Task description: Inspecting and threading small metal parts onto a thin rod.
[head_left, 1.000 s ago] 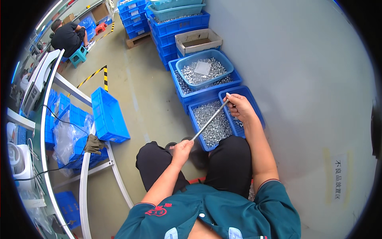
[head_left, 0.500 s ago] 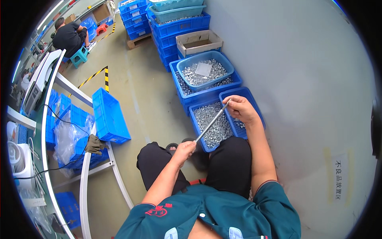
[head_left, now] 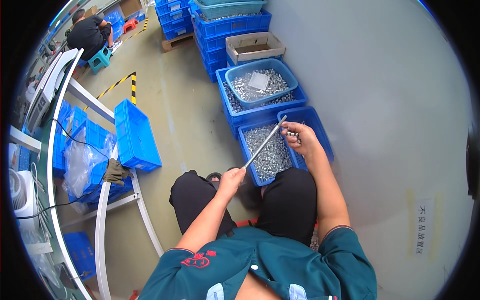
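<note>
My left hand (head_left: 231, 181) is closed around the near end of a slim metal rod (head_left: 265, 142), which slants up and to the right. Near the rod's far tip, my right hand (head_left: 306, 141) has curled fingers holding several small shiny metal parts (head_left: 293, 135). Whether the right fingertips touch the rod, I cannot tell. Below the rod stands a blue bin (head_left: 245, 151) full of similar small metal pieces (head_left: 272, 161). A second blue bin (head_left: 324, 135), partly hidden by my right hand and forearm, stands against it on the right.
Beyond these, a light-blue basket (head_left: 290, 77) of metal parts rests on a larger blue crate (head_left: 229, 111). Stacked crates (head_left: 212, 54) and an open carton (head_left: 256, 56) stand farther back. A white-framed workbench (head_left: 102, 220) is left; a wall (head_left: 390, 125) right. A person (head_left: 89, 35) sits far left.
The right fingers have come off the rod's tip, which now shows bare, and small metal parts are visible in them. The view has shifted slightly.
</note>
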A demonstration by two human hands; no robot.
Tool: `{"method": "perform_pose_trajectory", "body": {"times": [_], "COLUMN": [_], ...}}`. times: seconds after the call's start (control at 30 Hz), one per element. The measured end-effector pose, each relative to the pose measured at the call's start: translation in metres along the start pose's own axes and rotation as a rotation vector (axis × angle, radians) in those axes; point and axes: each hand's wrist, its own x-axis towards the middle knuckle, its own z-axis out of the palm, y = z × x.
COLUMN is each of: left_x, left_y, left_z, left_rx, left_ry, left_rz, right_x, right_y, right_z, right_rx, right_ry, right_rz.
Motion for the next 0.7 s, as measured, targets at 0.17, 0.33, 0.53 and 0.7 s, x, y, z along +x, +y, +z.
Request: {"method": "perform_pose_trajectory", "body": {"times": [0.17, 0.33, 0.53, 0.7], "left_x": [0.001, -0.001, -0.004, -0.005], "left_y": [-0.006, -0.009, -0.005, -0.004], "left_z": [0.000, -0.001, -0.001, -0.002], "left_rx": [0.101, 0.203, 0.324, 0.335], "left_ry": [0.049, 0.066, 0.088, 0.095], "left_rz": [0.075, 0.089, 0.104, 0.109], "right_x": [0.007, 0.009, 0.004, 0.003], "right_y": [0.003, 0.003, -0.001, -0.005], "right_z": [-0.015, -0.018, -0.010, -0.012], "right_rx": [0.187, 0.359, 0.324, 0.261], "right_ry": [-0.173, -0.198, -0.168, -0.159], "right_rz": [-0.047, 0.000, 0.057, 0.021]}}
